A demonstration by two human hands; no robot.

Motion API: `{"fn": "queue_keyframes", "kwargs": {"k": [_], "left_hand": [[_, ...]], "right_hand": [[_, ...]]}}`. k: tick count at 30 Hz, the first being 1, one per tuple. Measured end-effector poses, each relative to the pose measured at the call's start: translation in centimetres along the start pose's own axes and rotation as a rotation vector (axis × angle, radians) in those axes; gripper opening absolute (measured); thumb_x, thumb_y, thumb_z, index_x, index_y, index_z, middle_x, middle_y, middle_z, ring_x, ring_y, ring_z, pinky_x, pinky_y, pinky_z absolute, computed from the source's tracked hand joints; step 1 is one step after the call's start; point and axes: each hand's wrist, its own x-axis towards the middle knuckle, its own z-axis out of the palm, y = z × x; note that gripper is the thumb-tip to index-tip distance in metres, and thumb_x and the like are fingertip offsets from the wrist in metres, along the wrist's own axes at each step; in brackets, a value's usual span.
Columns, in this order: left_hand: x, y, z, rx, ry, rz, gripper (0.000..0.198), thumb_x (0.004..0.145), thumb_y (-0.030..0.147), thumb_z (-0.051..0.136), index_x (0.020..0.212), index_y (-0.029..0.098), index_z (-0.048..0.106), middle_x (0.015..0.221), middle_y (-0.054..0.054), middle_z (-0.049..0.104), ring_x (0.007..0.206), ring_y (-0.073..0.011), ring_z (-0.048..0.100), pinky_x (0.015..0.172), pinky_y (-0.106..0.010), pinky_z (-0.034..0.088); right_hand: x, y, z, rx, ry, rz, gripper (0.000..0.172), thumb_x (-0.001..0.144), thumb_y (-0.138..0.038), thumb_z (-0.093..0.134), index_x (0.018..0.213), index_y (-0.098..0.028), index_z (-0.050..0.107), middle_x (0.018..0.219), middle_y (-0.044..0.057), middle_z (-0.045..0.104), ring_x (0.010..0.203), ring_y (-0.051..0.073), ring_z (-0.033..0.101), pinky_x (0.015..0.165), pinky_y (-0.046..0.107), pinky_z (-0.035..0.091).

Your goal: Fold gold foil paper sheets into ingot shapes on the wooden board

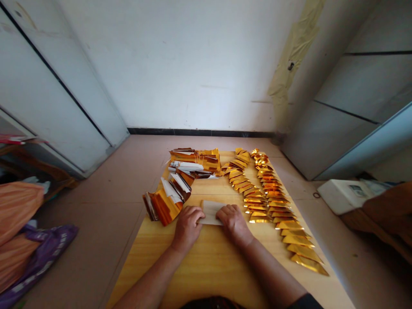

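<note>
A sheet of paper [211, 207], pale side up, lies on the wooden table [193, 266] between my hands. Its left edge is pinched by my left hand [189, 221], fingers curled. My right hand [232, 221] has its fingers closed on the sheet's right side. Both thumbs are partly hidden. Just beyond my left hand are loose stacks of gold foil paper [165, 208], some sheets showing white backs. To the right of my right hand run two overlapping rows of folded gold paper pieces [257, 205], the outer row [277, 197] reaching towards the table's near right corner.
More gold and white sheets [196, 161] are piled at the table's far left. A white wall [193, 77] stands behind. Orange and purple bags [41, 253] lie at the left, and a white box [341, 195] sits on the right. Grey cabinets flank both sides.
</note>
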Motion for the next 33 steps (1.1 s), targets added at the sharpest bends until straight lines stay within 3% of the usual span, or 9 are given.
{"fn": "queue_keyframes", "kwargs": {"k": [5,13,20,27,30,33], "left_hand": [[-0.2,0.4,-0.2,0.090,-0.051,0.103,0.035,0.060,-0.006,0.042,0.076,0.019,0.060,0.083,-0.003,0.064,0.083,-0.0179,0.054,0.075,-0.031,0.043],[-0.3,1.1,-0.7,0.293,-0.134,0.150,0.024,0.074,0.000,0.046,0.077,0.019,0.060,0.083,-0.004,0.064,0.085,-0.0202,0.054,0.073,-0.034,0.039],[-0.9,1.5,-1.0,0.353,-0.227,0.178,0.028,0.086,0.010,0.047,0.107,0.023,0.060,0.098,-0.005,0.063,0.092,-0.0195,0.053,0.078,-0.035,0.038],[-0.5,3.2,-1.9,0.422,-0.352,0.056,0.034,0.084,0.009,0.047,0.110,0.028,0.059,0.104,-0.004,0.063,0.102,-0.0219,0.051,0.084,-0.040,0.034],[-0.1,4.3,-2.4,0.397,-0.348,0.029,0.036,0.078,0.007,0.050,0.108,0.026,0.060,0.104,-0.006,0.062,0.104,-0.0239,0.050,0.087,-0.043,0.033],[0.1,5.1,-2.4,0.371,-0.309,0.008,0.027,0.076,0.018,0.057,0.102,0.023,0.062,0.100,-0.008,0.062,0.102,-0.0270,0.050,0.088,-0.046,0.033]], "right_hand": [[-0.5,0.1,-0.4,-0.070,0.001,-0.084,0.013,0.092,-0.017,0.050,0.083,-0.018,0.059,0.082,0.003,0.059,0.080,0.016,0.047,0.076,0.029,0.029],[-1.7,-0.2,-0.6,-0.087,-0.026,-0.101,0.011,0.092,-0.019,0.050,0.095,-0.020,0.060,0.089,0.003,0.059,0.085,0.017,0.046,0.077,0.031,0.030],[-2.7,-0.3,-1.2,-0.105,-0.050,-0.077,0.017,0.092,-0.017,0.049,0.105,-0.019,0.059,0.101,0.006,0.060,0.090,0.019,0.046,0.081,0.031,0.033],[-2.5,-0.2,-0.8,-0.066,-0.062,0.025,0.013,0.089,-0.011,0.051,0.090,-0.018,0.062,0.096,0.005,0.060,0.089,0.018,0.048,0.080,0.029,0.038],[-1.9,0.0,-0.9,-0.018,-0.039,0.073,0.017,0.087,-0.008,0.050,0.082,-0.018,0.062,0.094,0.005,0.061,0.088,0.018,0.049,0.079,0.028,0.039],[-1.0,0.2,-1.3,0.030,0.009,0.125,0.020,0.085,-0.006,0.049,0.092,-0.019,0.063,0.101,0.006,0.062,0.093,0.018,0.051,0.082,0.028,0.040]]}}
